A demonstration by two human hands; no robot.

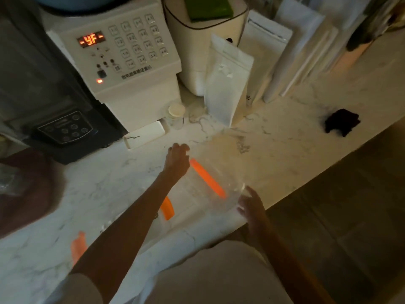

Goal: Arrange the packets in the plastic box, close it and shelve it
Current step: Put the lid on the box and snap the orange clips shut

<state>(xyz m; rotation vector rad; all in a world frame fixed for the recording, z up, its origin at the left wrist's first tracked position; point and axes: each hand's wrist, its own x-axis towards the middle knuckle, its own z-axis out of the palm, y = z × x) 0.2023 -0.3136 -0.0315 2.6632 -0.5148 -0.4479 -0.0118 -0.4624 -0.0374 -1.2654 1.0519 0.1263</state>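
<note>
Nearest us is a pale shirt (208, 275), and past it both our bare arms reach over the front edge of the marble bench (285, 154). Our task's thing, the clear plastic box (203, 189) with orange clips (207, 178), sits at that front edge, between our hands. Our left hand (177, 160) rests at its far left corner, fingers curled loosely, gripping nothing we can make out. Our right hand (251, 206) hovers at its near right side, fingers spread wide and empty.

To do this step well, we judge we should steady the box with both hands before reaching for a packet, since it sits close to the drop.

Outward, a white packet (228, 84) stands upright toward the back edge, with more packets (267, 51) leaning behind it, beside a dispensing machine (122, 62).

Dim light and blur hide the walls of the box; we cannot tell whether its lid is on or whether anything lies inside. Our left arm covers another orange clip (77, 246).
</note>
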